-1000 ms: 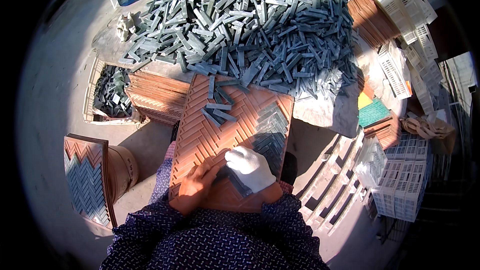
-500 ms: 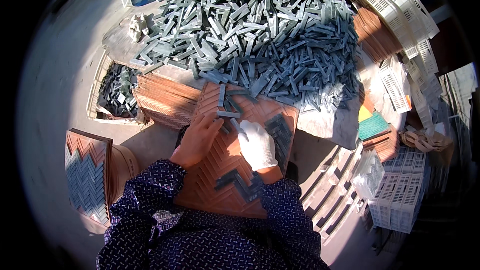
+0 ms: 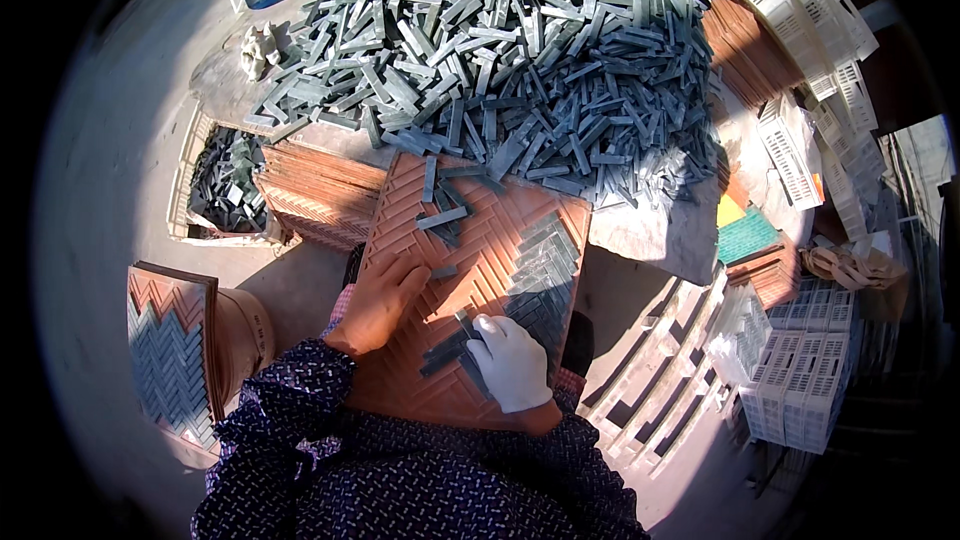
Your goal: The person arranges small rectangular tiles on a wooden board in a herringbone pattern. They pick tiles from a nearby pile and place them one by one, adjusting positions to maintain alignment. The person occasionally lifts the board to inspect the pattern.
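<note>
A terracotta-coloured grooved board (image 3: pixel 400 390) with a herringbone pattern lies in front of me, partly filled with dark grey-green stone strips (image 3: pixel 545 270). My bare left hand (image 3: pixel 382 302) rests over its left half, fingers bent together, with a short stone strip (image 3: pixel 443 272) at the fingertips. My right hand (image 3: pixel 512 365), in a white glove, is lower on the board. Its thumb and fingers pinch another strip (image 3: pixel 467 324) beside the laid group near my lap. Several loose strips (image 3: pixel 442 217) lie across the upper left of the board.
A large heap of stone strips (image 3: pixel 500 50) covers the table beyond. At left are a stack of grooved boards (image 3: pixel 325 190), a crate of dark pieces (image 3: pixel 190 190) and filled boards (image 3: pixel 170 360) beside a round drum. White plastic crates (image 3: pixel 800 380) and a slatted pallet (image 3: pixel 650 370) are at right.
My right hand has come down the board toward me with a strip. My left hand has shifted slightly nearer, away from the loose strips at the upper left.
</note>
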### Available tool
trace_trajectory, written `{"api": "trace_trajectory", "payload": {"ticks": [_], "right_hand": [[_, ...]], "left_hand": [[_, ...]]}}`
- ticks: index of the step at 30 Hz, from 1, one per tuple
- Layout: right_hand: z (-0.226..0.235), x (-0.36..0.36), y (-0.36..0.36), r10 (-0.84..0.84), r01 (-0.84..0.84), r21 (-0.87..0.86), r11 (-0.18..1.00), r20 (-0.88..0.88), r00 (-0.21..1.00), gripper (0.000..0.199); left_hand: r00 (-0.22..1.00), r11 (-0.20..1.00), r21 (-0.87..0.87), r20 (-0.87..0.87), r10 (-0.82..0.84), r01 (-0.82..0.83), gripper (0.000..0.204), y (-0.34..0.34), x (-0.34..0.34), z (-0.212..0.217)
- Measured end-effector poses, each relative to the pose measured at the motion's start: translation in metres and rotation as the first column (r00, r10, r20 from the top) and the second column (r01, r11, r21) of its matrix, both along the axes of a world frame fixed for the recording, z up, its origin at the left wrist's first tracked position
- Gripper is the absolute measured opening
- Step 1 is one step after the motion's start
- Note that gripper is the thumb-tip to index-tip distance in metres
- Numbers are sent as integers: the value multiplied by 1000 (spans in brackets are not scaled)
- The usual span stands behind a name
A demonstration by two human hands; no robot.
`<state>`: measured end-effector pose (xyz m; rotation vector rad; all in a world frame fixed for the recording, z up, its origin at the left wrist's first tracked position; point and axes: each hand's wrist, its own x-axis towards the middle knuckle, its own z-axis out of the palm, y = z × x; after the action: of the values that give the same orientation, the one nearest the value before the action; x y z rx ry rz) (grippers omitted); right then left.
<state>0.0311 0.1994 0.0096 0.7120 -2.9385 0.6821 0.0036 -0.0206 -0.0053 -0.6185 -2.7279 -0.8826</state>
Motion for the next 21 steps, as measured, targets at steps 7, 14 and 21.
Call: {"api": "trace_trajectory", "payload": {"ticks": [7,14,21], "right_hand": [[-3,-6,0,-156,138,81,987,295,943,23],[2,-12,12,41,-46,14,999,263,964,28],[-13,-17,13,160,-164,28,986,120,980,34]], "left_hand": [[993,981,175,94,68,-83,21,13,16,4],[982,952,276,164,92,-136,21,27,61,3],[982,955,259,158,106,-145,23,30,68,-12]]}}
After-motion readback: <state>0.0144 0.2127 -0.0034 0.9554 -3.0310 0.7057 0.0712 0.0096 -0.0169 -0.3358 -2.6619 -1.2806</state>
